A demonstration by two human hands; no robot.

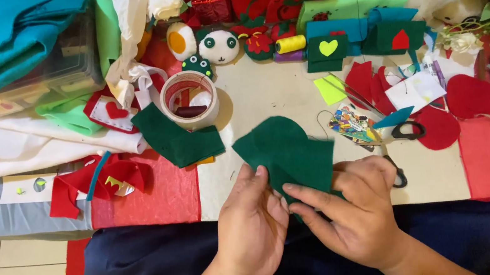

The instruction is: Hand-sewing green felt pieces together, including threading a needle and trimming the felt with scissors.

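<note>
Both hands pinch the lower edge of a dark green felt piece (288, 154): the left hand (250, 225) with fingertips closed on it, the right hand (356, 214) with its forefinger laid across; black-handled scissors (405, 132) lie just beyond the right fingers

Tape roll (190, 98) left of scissors (399, 147) (felt piece (288, 154) between).

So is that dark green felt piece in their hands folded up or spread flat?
Spread flat: the green felt piece lies open on the table, both hands pinching its lower edge.
</note>
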